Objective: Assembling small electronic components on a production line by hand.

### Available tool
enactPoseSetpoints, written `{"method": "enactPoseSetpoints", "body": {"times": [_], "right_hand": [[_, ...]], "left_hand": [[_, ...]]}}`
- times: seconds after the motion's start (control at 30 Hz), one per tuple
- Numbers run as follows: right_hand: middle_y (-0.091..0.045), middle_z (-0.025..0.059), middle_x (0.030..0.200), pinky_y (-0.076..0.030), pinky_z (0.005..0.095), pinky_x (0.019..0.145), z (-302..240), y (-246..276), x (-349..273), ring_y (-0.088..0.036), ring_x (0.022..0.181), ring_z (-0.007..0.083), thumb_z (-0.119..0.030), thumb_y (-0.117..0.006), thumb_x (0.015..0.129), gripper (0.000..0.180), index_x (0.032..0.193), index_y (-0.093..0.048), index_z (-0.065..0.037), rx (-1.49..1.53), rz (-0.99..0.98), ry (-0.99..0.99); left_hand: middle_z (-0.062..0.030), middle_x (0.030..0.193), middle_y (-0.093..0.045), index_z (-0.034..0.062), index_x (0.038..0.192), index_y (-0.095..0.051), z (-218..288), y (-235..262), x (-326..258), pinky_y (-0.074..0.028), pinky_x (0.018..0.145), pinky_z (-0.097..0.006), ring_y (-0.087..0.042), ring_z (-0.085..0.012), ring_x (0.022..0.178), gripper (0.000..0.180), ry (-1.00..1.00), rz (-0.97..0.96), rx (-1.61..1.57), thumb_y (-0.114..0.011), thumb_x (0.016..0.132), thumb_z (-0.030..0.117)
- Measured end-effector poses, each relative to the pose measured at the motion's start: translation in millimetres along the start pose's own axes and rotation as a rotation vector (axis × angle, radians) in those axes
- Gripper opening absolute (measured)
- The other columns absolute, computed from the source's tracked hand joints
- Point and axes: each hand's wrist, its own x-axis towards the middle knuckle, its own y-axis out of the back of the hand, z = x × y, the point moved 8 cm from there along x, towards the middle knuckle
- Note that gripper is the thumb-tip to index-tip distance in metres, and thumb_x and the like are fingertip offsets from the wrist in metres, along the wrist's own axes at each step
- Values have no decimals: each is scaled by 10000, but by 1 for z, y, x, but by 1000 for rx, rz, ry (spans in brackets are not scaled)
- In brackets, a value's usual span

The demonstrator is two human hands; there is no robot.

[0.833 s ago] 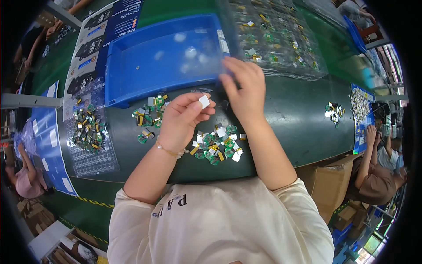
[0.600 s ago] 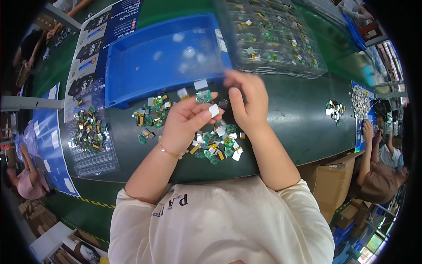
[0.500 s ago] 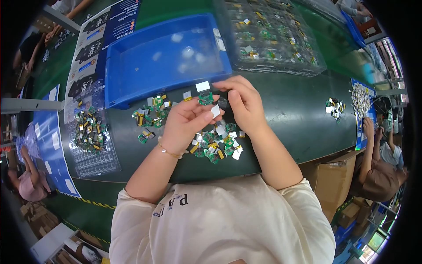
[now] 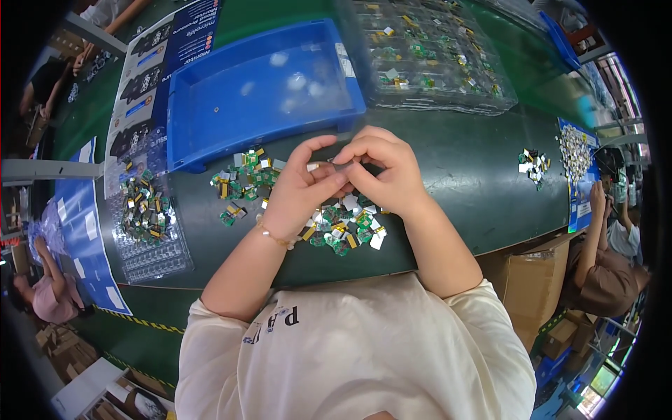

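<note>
Our right hand (image 4: 388, 173) had drawn inward since the earlier frame to meet our left hand (image 4: 297, 190). To our left lay a littered clear tray (image 4: 157, 262), then our blue bin (image 4: 203, 108) just beyond our hands, then stacked trays (image 4: 441, 106). Curled fingers (image 4: 369, 148) blocked our view; we couldn't tell what they grasped or where the white piece was. Nearer us, green circuit boards (image 4: 345, 233) lay heaped, flecked white and gold.

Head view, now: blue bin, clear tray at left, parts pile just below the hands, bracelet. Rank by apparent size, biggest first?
1. Blue bin
2. Clear tray, at left
3. Parts pile, its upper edge partly hidden
4. Bracelet
</note>
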Motion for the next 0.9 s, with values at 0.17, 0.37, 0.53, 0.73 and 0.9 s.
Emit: {"method": "enactPoseSetpoints", "body": {"times": [0.17,0.37,0.53,0.73,0.9], "right_hand": [[-613,68,836,-457,280,646,-15,1,4,-574,774,161,11,-542,759,151,858,-651,-20,-183,-23,191],[-624,63,853,-450,244,680,10,3,-1,-566,763,126,-19,-568,826,101,890,-645,-2,136,14,-87],[-620,22,872,-435,174,681,34,0,-5,-543,735,37,-36,-634,839,131,963,-616,0,366,69,-421],[-642,27,873,-462,194,723,50,1,-8,-577,786,52,-57,-648,832,115,927,-618,0,279,-10,-518],[-616,-4,812,-424,178,647,43,-6,-8,-528,697,37,-64,-665,819,87,880,-620,-21,595,49,-590]], "left_hand": [[-83,974,-627,1,1238,-431,2,6,2,-501,773,-260,-619,-139,856,410,-26,39,30,-581,857,8],[-74,955,-640,-8,1139,-544,4,13,2,-500,766,-256,-619,-133,852,268,-40,87,50,-568,881,61],[-75,962,-646,7,1199,-527,0,20,2,-498,761,-249,-618,-138,862,305,-27,87,-124,-537,905,84],[-65,967,-641,32,1145,-545,15,16,2,-496,774,-259,-612,-139,871,245,-151,138,-100,-543,904,77],[-55,966,-635,39,1100,-559,7,17,3,-493,759,-249,-606,-121,863,204,-117,90,-82,-553,901,83]]}}
